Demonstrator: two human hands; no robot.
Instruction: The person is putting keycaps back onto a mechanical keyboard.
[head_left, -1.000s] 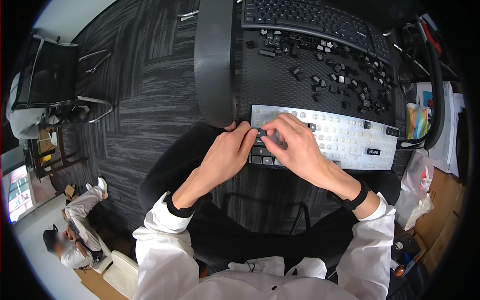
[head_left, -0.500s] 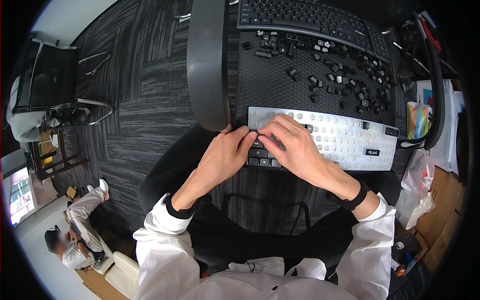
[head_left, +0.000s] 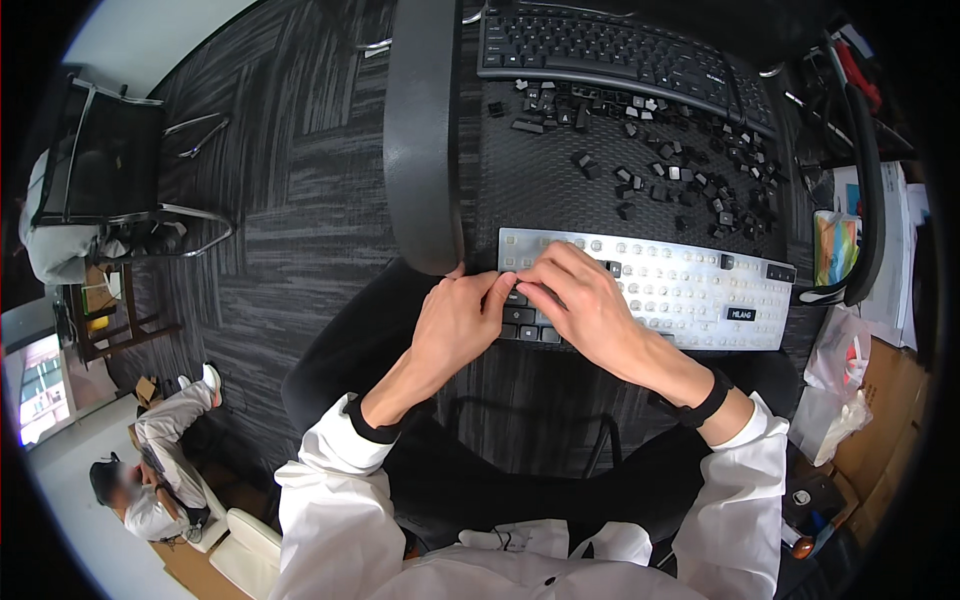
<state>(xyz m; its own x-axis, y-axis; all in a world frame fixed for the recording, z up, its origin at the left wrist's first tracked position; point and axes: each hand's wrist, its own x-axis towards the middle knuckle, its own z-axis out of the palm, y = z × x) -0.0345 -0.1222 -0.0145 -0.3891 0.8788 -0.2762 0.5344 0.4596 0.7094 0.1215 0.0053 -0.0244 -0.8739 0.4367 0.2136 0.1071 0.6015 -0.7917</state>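
A silver-white keyboard (head_left: 690,300) with mostly bare switches rests across my lap, with several black keycaps (head_left: 518,331) fitted at its lower left corner. At its left edge, my left hand (head_left: 455,320) is closed, thumb and forefinger pressed onto the left-hand key column. My right hand (head_left: 582,298) meets it there from the right, its thumb and fingers pinched together. The fingertips of both hands almost touch over one spot, and they hide whatever is between them. A few single black keycaps (head_left: 727,262) stand elsewhere on the board.
Loose black keycaps (head_left: 675,172) lie scattered on a dark textured surface (head_left: 535,185) beyond the keyboard. A complete black keyboard (head_left: 600,65) lies at the far side. A black armrest (head_left: 425,150) rises at the left, another (head_left: 870,190) at the right. One person (head_left: 150,490) sits at lower left.
The view has shifted slightly, so the board and surroundings appear lower. Both hands remain at the same left-edge spot, fingertips a little closer together.
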